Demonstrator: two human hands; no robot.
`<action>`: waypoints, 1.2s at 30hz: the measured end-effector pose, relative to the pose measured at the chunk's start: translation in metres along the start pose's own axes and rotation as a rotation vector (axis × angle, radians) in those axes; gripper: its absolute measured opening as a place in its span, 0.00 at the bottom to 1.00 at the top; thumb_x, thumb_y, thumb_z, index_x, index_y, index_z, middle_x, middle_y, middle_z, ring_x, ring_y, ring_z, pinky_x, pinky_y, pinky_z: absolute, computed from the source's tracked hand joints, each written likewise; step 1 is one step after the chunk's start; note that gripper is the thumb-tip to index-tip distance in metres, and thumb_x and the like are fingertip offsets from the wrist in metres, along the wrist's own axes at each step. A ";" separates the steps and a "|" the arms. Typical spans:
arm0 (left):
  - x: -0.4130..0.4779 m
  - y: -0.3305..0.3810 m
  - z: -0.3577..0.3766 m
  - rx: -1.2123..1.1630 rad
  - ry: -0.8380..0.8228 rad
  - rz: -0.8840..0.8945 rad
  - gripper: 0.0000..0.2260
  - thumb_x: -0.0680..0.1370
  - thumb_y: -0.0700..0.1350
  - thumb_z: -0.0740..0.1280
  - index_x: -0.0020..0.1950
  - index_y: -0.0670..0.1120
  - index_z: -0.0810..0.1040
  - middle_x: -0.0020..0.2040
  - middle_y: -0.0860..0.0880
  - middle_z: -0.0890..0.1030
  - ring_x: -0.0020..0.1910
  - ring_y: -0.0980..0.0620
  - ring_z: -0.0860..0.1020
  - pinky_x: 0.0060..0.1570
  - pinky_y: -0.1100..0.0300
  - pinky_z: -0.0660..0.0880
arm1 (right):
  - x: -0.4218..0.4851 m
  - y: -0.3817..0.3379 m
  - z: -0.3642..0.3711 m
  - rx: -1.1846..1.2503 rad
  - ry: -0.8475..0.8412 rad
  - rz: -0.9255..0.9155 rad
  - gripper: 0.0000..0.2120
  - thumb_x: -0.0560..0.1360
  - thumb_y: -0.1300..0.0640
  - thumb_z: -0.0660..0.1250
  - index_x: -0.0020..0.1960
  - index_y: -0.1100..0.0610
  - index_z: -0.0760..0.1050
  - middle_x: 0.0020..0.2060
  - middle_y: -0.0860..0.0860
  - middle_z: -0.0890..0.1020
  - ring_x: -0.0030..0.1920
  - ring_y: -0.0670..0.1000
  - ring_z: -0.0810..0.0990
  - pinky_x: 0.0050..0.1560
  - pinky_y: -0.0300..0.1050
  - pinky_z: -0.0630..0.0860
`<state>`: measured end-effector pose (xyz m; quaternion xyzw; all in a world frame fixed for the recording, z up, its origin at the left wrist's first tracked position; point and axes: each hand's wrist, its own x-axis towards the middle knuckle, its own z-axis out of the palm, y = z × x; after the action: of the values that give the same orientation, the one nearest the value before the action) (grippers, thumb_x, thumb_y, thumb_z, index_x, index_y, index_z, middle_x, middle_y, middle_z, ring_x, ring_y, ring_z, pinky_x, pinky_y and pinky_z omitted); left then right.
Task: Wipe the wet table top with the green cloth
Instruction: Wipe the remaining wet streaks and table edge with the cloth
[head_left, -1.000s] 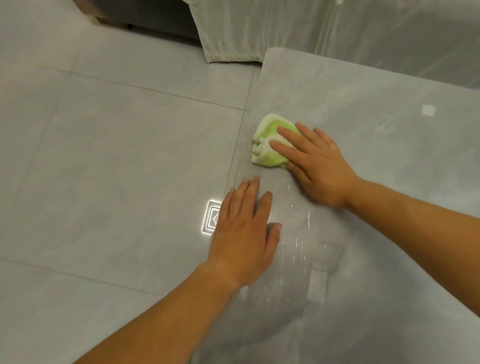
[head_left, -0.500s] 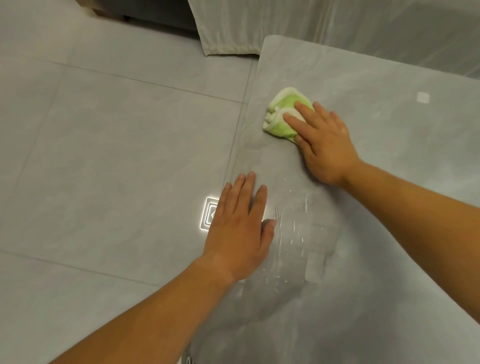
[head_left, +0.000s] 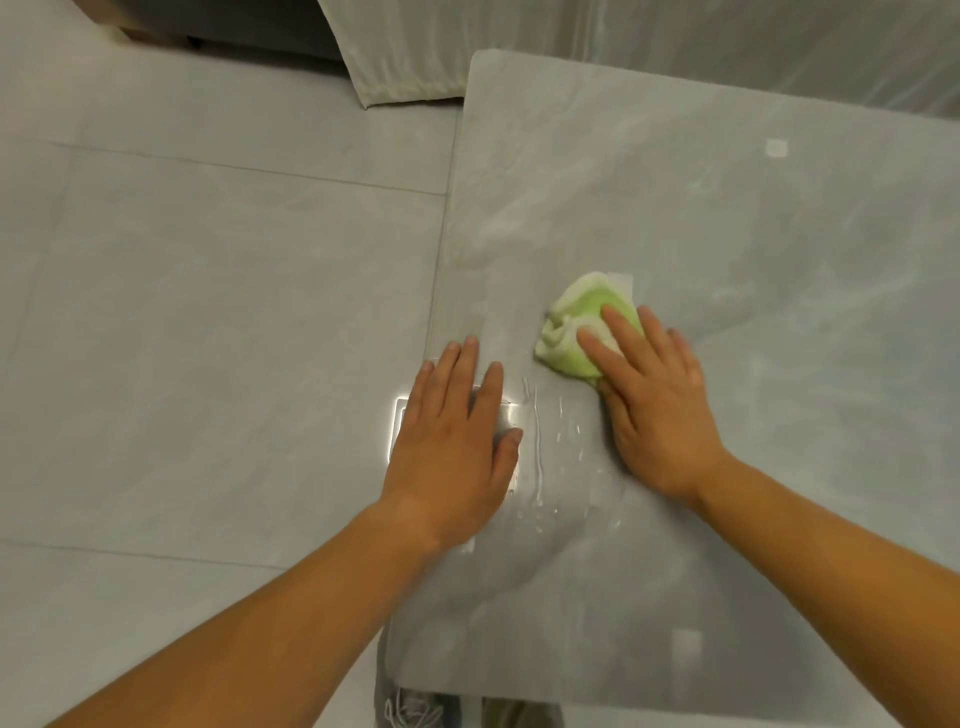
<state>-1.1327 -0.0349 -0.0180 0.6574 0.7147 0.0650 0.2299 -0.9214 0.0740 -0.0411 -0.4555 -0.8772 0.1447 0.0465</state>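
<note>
A bunched green cloth (head_left: 582, 327) lies on the grey glossy table top (head_left: 753, 249), left of its middle. My right hand (head_left: 654, 405) presses flat on the cloth's near right part, fingers spread over it. My left hand (head_left: 457, 441) rests palm down on the table's left edge, fingers apart, holding nothing. Between the two hands, streaks and drops of water (head_left: 545, 452) glisten on the surface.
Grey floor tiles (head_left: 208, 338) lie left of the table. A pale curtain (head_left: 405, 52) hangs at the top beyond the table's far corner. A grey shoe (head_left: 410, 709) shows below the table's near edge. Ceiling light reflects by my left hand.
My right hand has pulled the cloth back toward me and a little rightward from the far left corner. The view has tilted down, showing the near edge. My left hand stays on the edge.
</note>
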 end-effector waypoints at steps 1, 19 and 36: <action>-0.004 0.001 0.002 0.001 -0.003 0.001 0.29 0.82 0.57 0.49 0.80 0.46 0.53 0.81 0.44 0.44 0.80 0.47 0.40 0.77 0.49 0.40 | -0.018 -0.001 0.002 -0.005 -0.033 -0.063 0.24 0.82 0.50 0.51 0.77 0.47 0.64 0.79 0.50 0.61 0.80 0.60 0.55 0.77 0.62 0.53; -0.057 0.002 0.025 0.015 0.016 0.069 0.28 0.82 0.56 0.52 0.79 0.44 0.56 0.81 0.42 0.49 0.80 0.45 0.43 0.77 0.45 0.43 | -0.034 -0.044 0.010 0.023 0.036 0.137 0.23 0.82 0.49 0.51 0.77 0.45 0.63 0.79 0.50 0.61 0.80 0.59 0.55 0.77 0.60 0.51; -0.099 0.001 0.047 -0.026 0.076 0.031 0.26 0.82 0.54 0.55 0.77 0.43 0.60 0.80 0.42 0.55 0.80 0.45 0.48 0.77 0.44 0.48 | 0.057 -0.069 0.019 0.010 -0.003 0.017 0.23 0.83 0.52 0.52 0.77 0.45 0.62 0.80 0.49 0.60 0.80 0.60 0.53 0.78 0.60 0.46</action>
<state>-1.1095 -0.1403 -0.0348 0.6625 0.7117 0.1028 0.2098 -1.0131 0.0784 -0.0415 -0.4626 -0.8725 0.1501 0.0464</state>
